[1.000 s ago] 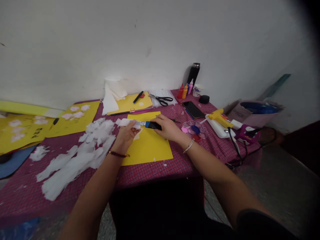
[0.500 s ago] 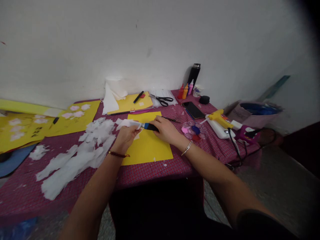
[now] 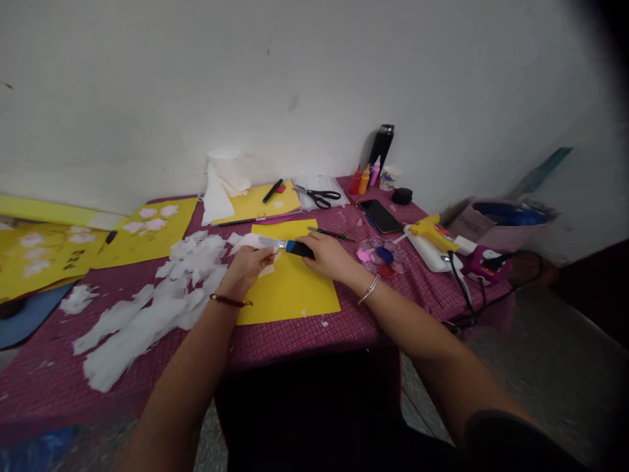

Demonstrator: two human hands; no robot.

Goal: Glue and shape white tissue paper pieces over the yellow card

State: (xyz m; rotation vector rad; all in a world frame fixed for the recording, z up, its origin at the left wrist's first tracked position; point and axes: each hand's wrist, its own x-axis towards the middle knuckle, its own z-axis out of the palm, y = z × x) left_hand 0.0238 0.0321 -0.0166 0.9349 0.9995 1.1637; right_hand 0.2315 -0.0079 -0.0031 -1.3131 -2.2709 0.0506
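The right hand [image 3: 324, 254] is grasping a black-handled tool [image 3: 299, 249], and its metal end [image 3: 282, 246] is pointing left above the far part of the yellow sheet [image 3: 289, 288]. The left hand [image 3: 250, 265] is curling its fingers beside this end; I cannot tell if they are pinching the white paper [image 3: 247, 240] lying there. Compared with half a second ago, these fingers are sitting slightly lower, so perhaps the hold is being adjusted.
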